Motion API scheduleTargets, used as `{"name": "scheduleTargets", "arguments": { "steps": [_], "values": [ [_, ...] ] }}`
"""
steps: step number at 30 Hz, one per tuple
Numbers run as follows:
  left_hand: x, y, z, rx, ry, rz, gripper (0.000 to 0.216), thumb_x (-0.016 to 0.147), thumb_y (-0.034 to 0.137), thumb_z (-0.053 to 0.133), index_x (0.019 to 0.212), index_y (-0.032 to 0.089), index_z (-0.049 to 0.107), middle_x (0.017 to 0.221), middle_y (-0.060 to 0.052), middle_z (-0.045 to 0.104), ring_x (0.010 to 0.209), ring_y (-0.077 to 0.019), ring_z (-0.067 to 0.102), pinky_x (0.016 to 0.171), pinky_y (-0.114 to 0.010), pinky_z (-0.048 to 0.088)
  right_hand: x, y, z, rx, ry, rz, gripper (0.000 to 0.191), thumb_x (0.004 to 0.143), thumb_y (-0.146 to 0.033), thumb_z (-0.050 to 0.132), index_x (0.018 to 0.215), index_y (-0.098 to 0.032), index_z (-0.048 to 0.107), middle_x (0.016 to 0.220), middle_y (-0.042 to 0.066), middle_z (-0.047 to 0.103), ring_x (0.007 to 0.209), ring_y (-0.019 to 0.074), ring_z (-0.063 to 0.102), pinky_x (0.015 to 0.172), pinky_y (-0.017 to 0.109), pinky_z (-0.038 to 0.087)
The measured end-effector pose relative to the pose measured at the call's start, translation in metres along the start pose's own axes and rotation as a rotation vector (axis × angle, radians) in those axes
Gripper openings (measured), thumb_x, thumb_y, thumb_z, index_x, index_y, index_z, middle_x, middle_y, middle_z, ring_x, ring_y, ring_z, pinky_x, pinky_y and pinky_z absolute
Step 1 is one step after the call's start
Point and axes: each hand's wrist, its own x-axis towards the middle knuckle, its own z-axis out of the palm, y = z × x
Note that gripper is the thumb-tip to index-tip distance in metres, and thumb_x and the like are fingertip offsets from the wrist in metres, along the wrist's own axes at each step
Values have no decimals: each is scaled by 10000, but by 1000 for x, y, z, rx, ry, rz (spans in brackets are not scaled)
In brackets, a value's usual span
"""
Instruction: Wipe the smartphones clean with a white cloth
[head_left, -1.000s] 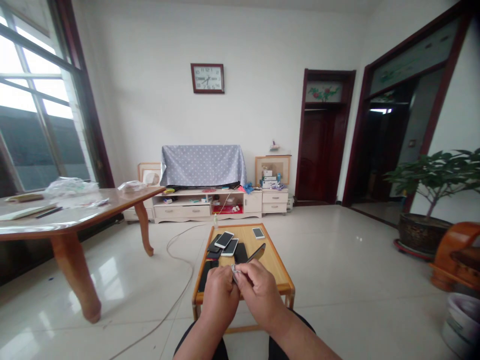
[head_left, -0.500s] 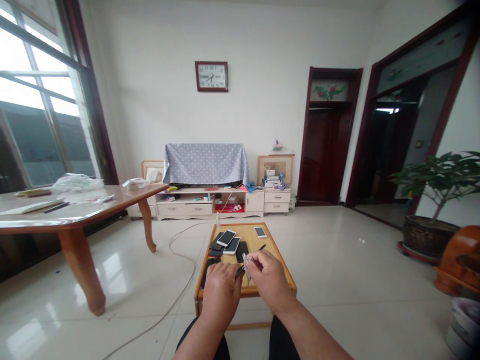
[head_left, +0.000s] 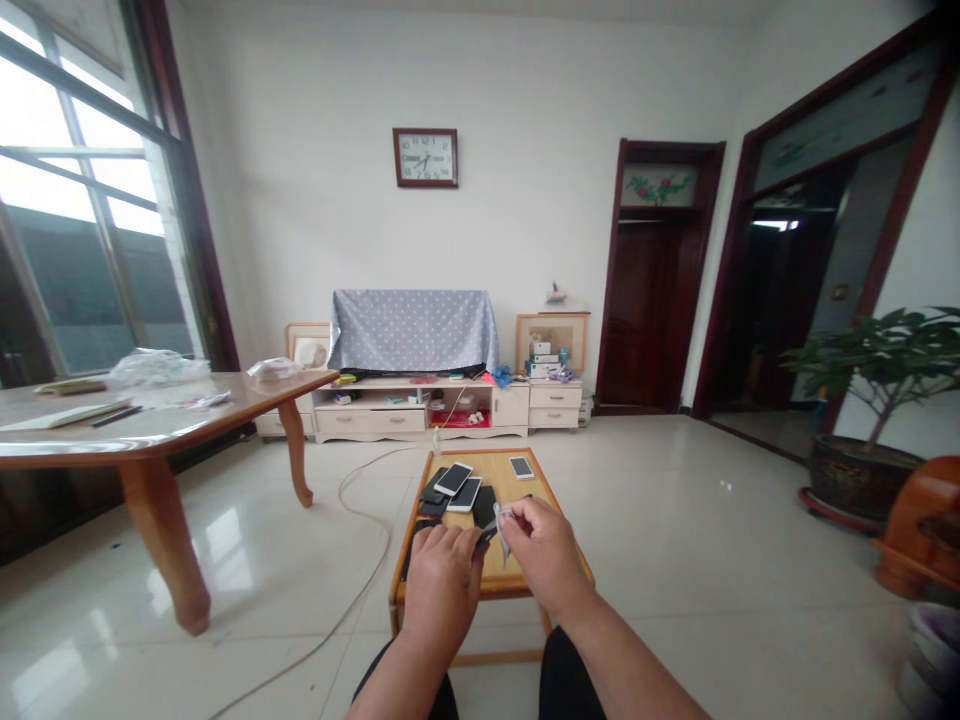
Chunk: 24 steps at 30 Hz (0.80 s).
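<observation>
Far left: tall window (head_left: 82, 200); below it a large wooden dining table (head_left: 150, 440) carrying a clear plastic bag (head_left: 157, 367) and a pen (head_left: 116, 415). A pale cable (head_left: 352, 520) loops over the tiled floor toward the back wall.

Back wall, centre: wall clock (head_left: 425, 157); under it a low cabinet (head_left: 420, 410) with a dotted grey cloth (head_left: 412, 330) draped over whatever stands on it.

Centre foreground: small low wooden table (head_left: 525, 485). On its far left part, a cluster of phones (head_left: 454, 485), light and dark ones overlapping; one white phone (head_left: 521, 467) lies apart, toward the far right corner.

Left hand (head_left: 442, 585) is over the near edge of the table, fingers curled together on the near end of a dark phone (head_left: 486, 535) held just above the table top, edge-on to the camera. Right hand (head_left: 547, 555) sits just beside it, thumb and forefinger pinched on a small pale wipe (head_left: 501, 525) that hangs down against the dark phone. Material of the wipe too small to tell. Both forearms come up from bottom of frame over dark trousers.

Right: dark red door (head_left: 652, 290), a wider dark doorway beyond it, then a potted plant (head_left: 877, 400) on the floor and a curved wooden chair arm (head_left: 922, 520) at the frame edge.
</observation>
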Motion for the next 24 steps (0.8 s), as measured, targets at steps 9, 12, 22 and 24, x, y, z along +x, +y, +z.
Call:
{"name": "scheduleTargets", "arguments": {
  "steps": [9,12,22,24],
  "values": [
    [-1,-5,-1,-43,-5,24,123,945,199,541,979,231,655,831,-39,650,845,-228,573,759,-353,381,0,5,-4,27,22,-17,152,893,-282,597,821,-212,710,787,24,677,718,172,615,665,256,455],
    [-2,-8,0,-89,2,39,145,977,241,518,1036,234,651,849,-42,657,850,-224,574,765,-352,394,17,27,-22,35,99,62,211,897,-356,599,798,-203,705,743,26,677,686,181,609,639,257,455],
    [-1,-4,5,-70,-68,13,162,897,112,522,869,212,647,819,-51,642,821,-219,564,735,-338,395,-20,-2,11,-14,-45,-61,145,906,-243,581,840,-222,707,814,33,674,753,178,624,693,266,458],
    [-1,-5,4,-83,-71,13,162,906,120,519,898,213,652,831,-51,646,832,-219,566,740,-336,396,-19,-1,10,-3,-40,-50,138,909,-245,587,851,-222,710,810,31,673,738,175,620,687,266,459]
  ]
}}
